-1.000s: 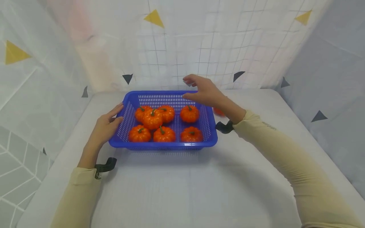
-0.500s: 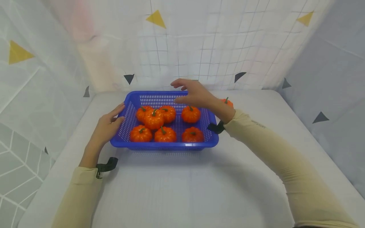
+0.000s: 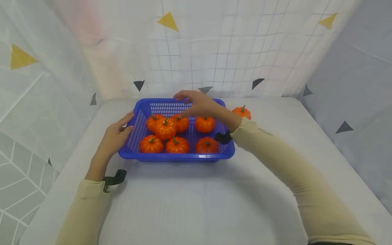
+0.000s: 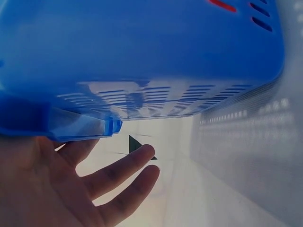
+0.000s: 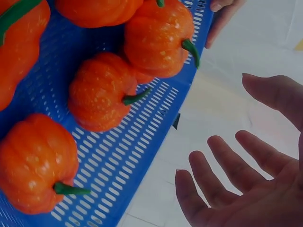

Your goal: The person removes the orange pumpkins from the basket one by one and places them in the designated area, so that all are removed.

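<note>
A blue plastic basket (image 3: 179, 156) with slotted walls holds several small orange pumpkins (image 3: 165, 128) with green stems. My left hand (image 3: 114, 137) rests against the basket's left rim, fingers mostly straight; the left wrist view has its fingers (image 4: 118, 175) spread beside the basket's outer wall. Over the basket's back part hovers my right hand (image 3: 199, 103), thumb and fingers apart with nothing between them. In the right wrist view the right hand (image 5: 246, 184) hangs near the basket edge, apart from the pumpkin (image 5: 102, 92) closest to it.
Another orange pumpkin (image 3: 242, 112) sits on the white tabletop (image 3: 171, 211), just outside the basket's back right corner. A patterned cloth backdrop (image 3: 196, 44) rises behind the table, and cloth also hangs at both sides.
My right hand has moved left across the basket's back part, so the pumpkin outside it shows more fully. The left hand keeps its place at the rim.
</note>
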{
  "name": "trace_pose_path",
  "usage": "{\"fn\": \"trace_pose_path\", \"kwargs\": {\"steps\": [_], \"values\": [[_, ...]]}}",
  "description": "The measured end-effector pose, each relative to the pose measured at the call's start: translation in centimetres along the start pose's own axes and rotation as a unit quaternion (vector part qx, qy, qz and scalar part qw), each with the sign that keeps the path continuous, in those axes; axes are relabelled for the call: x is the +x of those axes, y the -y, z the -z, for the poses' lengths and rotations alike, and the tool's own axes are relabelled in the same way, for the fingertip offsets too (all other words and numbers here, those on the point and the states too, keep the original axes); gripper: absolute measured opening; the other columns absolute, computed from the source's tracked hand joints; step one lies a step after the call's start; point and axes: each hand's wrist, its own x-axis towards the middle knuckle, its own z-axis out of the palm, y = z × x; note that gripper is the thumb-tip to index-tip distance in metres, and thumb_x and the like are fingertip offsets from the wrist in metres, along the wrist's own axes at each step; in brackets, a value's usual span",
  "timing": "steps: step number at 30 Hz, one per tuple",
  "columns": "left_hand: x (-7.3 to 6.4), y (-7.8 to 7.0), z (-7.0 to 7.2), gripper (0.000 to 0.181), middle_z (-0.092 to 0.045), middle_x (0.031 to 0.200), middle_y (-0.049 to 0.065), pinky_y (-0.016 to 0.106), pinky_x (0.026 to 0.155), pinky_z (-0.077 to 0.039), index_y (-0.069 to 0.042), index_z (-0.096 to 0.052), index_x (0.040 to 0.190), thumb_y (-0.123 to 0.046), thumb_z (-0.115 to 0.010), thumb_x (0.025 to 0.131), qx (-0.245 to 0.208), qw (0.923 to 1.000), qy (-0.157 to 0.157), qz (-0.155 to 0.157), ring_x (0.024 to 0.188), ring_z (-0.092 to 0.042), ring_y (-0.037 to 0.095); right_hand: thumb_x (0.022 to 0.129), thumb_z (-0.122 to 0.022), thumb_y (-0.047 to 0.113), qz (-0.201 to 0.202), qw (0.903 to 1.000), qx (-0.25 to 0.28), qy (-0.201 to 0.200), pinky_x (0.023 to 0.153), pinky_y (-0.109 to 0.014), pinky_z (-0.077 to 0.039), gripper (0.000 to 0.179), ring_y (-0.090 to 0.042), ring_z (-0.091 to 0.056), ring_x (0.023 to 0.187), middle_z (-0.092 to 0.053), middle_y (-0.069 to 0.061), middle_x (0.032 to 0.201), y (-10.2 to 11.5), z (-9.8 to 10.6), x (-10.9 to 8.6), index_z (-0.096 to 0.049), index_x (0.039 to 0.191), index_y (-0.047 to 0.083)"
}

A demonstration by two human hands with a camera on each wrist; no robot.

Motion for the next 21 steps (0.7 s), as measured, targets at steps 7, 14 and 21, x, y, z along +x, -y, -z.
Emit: {"fn": "trace_pose_path", "kwargs": {"steps": [7, 14, 21], "values": [[0.1, -0.1, 0.0, 0.053, -0.033, 0.166, 0.010, 0.065, 0.111, -0.037, -0.007, -0.039, 0.160, -0.016, -0.050, 0.109, 0.004, 1.0000, 0.000, -0.001, 0.144, -0.039, 0.047, 0.090, -0.082, 0.015, 0.002, 0.9992, 0.006, 0.040, 0.108, -0.047, -0.046, 0.070, -0.032, -0.048, 0.137, -0.054, -0.007, 0.151, -0.5, -1.5, 1.0, -0.051, 0.153, 0.015], [0.1, 0.2, 0.0, 0.053, -0.033, 0.166, 0.010, 0.065, 0.111, -0.037, -0.008, -0.039, 0.160, -0.017, -0.050, 0.109, 0.007, 1.0000, 0.000, 0.003, 0.144, -0.039, 0.047, 0.089, -0.081, 0.016, -0.006, 0.9966, 0.025, 0.079, 0.113, -0.046, -0.043, 0.075, -0.030, -0.046, 0.140, -0.050, -0.001, 0.155, -0.9, -2.9, 1.2, -0.048, 0.156, 0.016], [0.0, 0.4, -0.1, 0.053, -0.033, 0.166, 0.010, 0.065, 0.111, -0.038, -0.008, -0.039, 0.160, -0.017, -0.050, 0.109, 0.007, 1.0000, -0.002, 0.000, 0.143, -0.040, 0.048, 0.089, -0.081, 0.013, 0.005, 0.9953, 0.031, 0.092, 0.114, -0.045, -0.041, 0.073, -0.029, -0.046, 0.141, -0.049, -0.005, 0.156, -1.2, -3.8, 1.7, -0.048, 0.155, 0.012]]}}
